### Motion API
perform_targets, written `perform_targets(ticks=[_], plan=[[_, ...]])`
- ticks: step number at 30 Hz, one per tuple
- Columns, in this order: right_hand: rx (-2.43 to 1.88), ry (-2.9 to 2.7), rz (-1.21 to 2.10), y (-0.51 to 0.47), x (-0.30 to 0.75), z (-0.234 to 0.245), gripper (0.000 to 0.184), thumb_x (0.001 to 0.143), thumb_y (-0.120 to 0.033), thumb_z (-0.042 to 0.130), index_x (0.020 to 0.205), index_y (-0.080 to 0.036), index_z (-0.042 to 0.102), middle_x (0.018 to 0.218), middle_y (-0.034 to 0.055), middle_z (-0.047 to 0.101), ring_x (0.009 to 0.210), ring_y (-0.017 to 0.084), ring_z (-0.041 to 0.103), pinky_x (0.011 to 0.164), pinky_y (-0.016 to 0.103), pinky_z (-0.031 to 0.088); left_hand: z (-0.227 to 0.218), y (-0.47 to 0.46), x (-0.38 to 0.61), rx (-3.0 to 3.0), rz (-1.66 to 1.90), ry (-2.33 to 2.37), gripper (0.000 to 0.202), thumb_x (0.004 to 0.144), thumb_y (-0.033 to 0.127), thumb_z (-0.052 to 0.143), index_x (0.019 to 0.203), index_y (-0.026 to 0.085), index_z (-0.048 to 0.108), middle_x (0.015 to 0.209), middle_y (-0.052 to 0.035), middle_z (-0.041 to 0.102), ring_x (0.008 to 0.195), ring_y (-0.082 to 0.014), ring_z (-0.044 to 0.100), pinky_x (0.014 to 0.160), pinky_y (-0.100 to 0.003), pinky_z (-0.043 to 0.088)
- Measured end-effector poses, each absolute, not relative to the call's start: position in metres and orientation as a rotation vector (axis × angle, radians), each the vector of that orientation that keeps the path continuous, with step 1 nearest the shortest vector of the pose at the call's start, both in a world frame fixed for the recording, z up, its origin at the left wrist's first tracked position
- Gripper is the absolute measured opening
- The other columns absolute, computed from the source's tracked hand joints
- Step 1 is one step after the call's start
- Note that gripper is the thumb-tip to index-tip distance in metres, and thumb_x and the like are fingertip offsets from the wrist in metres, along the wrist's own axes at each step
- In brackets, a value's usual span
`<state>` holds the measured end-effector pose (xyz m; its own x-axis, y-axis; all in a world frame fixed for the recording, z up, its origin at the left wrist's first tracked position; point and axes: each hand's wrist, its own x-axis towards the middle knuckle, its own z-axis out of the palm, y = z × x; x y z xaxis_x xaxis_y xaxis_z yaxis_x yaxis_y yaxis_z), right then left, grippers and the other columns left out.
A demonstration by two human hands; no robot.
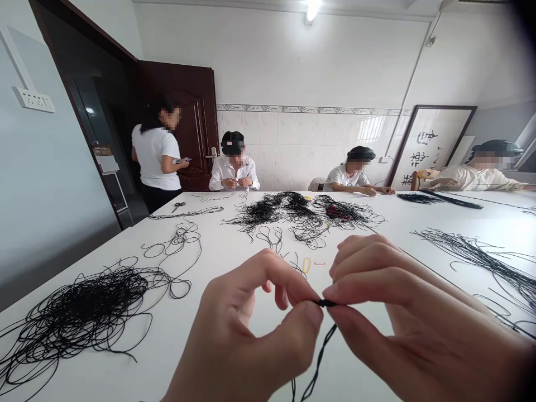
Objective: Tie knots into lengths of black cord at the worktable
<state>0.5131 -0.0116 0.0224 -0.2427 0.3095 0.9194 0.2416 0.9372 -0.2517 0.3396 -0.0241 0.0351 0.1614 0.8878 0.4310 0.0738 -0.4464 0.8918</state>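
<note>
Pinching a thin black cord (324, 303), a person's left hand (247, 329) and right hand (419, 318) meet above a long white table (218, 251).
Both hands are together, thumbs and fingertips clamped from either side on a short, thickened stretch, which seems to keep it steady in the air. The doubled tail (320, 357) hangs free below, away from a loose black cord tangle (79, 312) on the left. Black-handled scissors (178, 206) lie farther along, toward a seated co-worker (233, 166).
</note>
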Motion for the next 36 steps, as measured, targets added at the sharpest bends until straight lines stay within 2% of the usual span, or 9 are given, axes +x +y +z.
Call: perform_targets(ticks=[4,27,36], plan=[[-0.388,-1.831,0.045,-0.0091,0.5111,0.0232,0.018,0.083,0.002,0.064,0.089,-0.015,0.06,0.08,0.0003,0.058,0.076,0.011,0.053,0.073,0.033,0.05,0.0335,-0.025,0.3391,1.678,1.353,0.918,0.014,0.076,0.016,0.063,0.071,0.028,0.065,0.07,0.0065,0.061,0.072,-0.0136,0.052,0.067,-0.026,0.041],[-0.393,-1.845,0.002,-0.0083,0.5116,0.0249,0.02,0.082,0.003,0.061,0.09,-0.016,0.059,0.078,-0.0005,0.058,0.075,0.01,0.055,0.071,0.032,0.051,0.0327,-0.0253,0.3396,1.706,1.424,0.949,0.017,0.073,0.013,0.065,0.069,0.029,0.067,0.066,0.0077,0.06,0.065,-0.011,0.051,0.063,-0.022,0.042],[-0.406,-1.833,-0.032,-0.0083,0.5119,0.0252,0.021,0.081,0.004,0.062,0.089,-0.015,0.059,0.078,-0.0007,0.058,0.075,0.01,0.055,0.074,0.031,0.05,0.0342,-0.0255,0.3408,1.699,1.342,0.976,0.011,0.078,0.019,0.063,0.07,0.026,0.065,0.068,0.0057,0.059,0.068,-0.0125,0.052,0.063,-0.024,0.041]])
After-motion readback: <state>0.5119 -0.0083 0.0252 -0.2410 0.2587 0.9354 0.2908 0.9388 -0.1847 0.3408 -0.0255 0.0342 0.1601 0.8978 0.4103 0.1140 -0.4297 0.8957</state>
